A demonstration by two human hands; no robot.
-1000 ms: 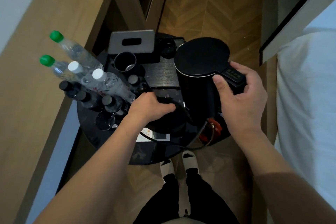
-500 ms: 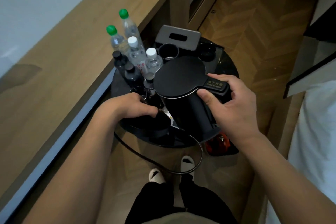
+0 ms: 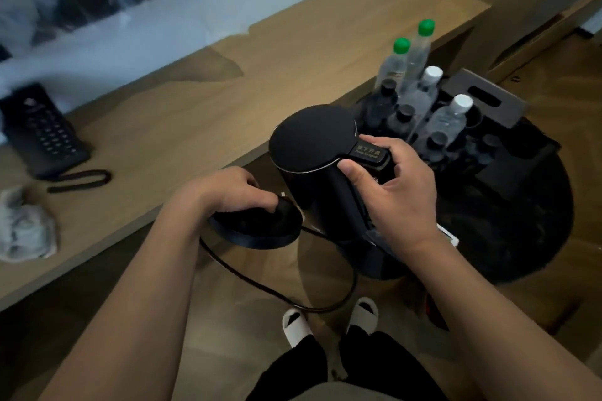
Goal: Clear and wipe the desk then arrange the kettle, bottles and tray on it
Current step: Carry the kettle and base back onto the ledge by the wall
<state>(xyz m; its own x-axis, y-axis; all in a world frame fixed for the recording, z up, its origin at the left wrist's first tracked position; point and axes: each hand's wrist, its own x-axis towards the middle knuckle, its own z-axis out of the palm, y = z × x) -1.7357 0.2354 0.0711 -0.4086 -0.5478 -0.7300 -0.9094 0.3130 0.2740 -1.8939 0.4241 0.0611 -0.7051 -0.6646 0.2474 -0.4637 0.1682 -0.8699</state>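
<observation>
The matte black cylindrical electric kettle (image 3: 321, 172) is held in the air by its handle in the right hand (image 3: 395, 192), whose fingers (image 3: 353, 172) are curled round the handle with the thumb just under the lid button. The flat round black power base (image 3: 255, 228) is pinched at its rim by the left hand (image 3: 228, 190), the fingers bent over its top edge. Both are carried above the floor, between the pale wooden tabletop (image 3: 182, 127) at ten o'clock and the round black side table (image 3: 527, 238) at three o'clock. A black power cord (image 3: 260, 286) hangs from the base in a loose loop toward the white slippers (image 3: 329, 319) at six o'clock, where it could be caught by a foot or dragged across the edge, and the base jerked from a shallow pinch. The kettle appears tilted, so any water inside could be spilled. At one o'clock the clear plastic bottles with green and white caps (image 3: 420, 75) stand crowded on the side table, near the right hand, and could be toppled by a knuckle. On the tabletop at nine o'clock, a black corded telephone (image 3: 42, 130) and a crumpled grey-white cloth (image 3: 26, 231) lie where a careless set-down could be obstructed.
</observation>
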